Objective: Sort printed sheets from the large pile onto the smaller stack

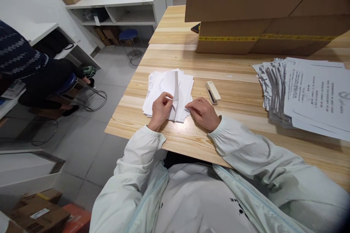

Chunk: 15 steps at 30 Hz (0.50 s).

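A stack of white paper sheets lies in front of me near the table's left edge. On top, a sheet is lifted or folded up, showing a greyish strip. My left hand pinches this sheet near its lower part. At the stack's right edge, my right hand has its thumb and fingers drawn together, the fingertips by the paper; what they hold, if anything, is too small to make out. Right of the stack lies a cream and black stapler, apart from both hands.
A thick pile of printed sheets stands on the wooden table at right. Large cardboard boxes stand at the back, a dark phone-like object beside them. At left, a person sits on a blue stool.
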Each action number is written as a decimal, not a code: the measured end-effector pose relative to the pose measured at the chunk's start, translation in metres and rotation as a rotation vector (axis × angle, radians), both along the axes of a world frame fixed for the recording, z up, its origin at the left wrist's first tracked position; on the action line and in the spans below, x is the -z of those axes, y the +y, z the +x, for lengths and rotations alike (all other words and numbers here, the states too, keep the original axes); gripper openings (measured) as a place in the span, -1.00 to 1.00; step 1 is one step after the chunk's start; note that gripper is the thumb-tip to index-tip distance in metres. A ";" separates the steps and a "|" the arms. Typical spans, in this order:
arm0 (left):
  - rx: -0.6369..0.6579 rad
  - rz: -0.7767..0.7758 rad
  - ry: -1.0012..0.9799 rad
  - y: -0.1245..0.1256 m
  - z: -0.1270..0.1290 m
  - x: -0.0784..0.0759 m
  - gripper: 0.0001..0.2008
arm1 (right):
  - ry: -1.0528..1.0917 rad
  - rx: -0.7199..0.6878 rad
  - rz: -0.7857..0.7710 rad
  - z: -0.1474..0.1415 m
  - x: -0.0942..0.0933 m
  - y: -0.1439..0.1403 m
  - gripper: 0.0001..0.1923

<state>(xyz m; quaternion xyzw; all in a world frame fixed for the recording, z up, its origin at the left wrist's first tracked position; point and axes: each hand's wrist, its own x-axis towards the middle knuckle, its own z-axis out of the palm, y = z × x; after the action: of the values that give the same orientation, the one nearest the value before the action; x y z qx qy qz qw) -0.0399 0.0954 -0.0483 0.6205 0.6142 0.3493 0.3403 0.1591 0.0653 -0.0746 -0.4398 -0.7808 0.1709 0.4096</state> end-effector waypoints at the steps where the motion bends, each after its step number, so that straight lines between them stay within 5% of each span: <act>1: 0.008 0.041 -0.025 0.000 0.000 0.001 -0.85 | -0.005 -0.010 0.013 0.000 0.000 0.000 -0.76; 7: 0.020 0.146 -0.008 -0.002 0.001 0.001 -0.61 | -0.026 -0.050 0.028 -0.001 0.002 0.000 -0.77; 15: 0.009 0.195 -0.081 -0.001 0.001 0.004 -0.83 | 0.188 -0.116 -0.091 -0.001 0.002 0.003 -0.78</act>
<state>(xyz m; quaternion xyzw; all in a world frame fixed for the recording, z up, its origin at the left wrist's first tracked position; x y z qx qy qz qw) -0.0391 0.0947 -0.0523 0.6388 0.5601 0.4307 0.3046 0.1576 0.0684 -0.0762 -0.3940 -0.7547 0.2698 0.4499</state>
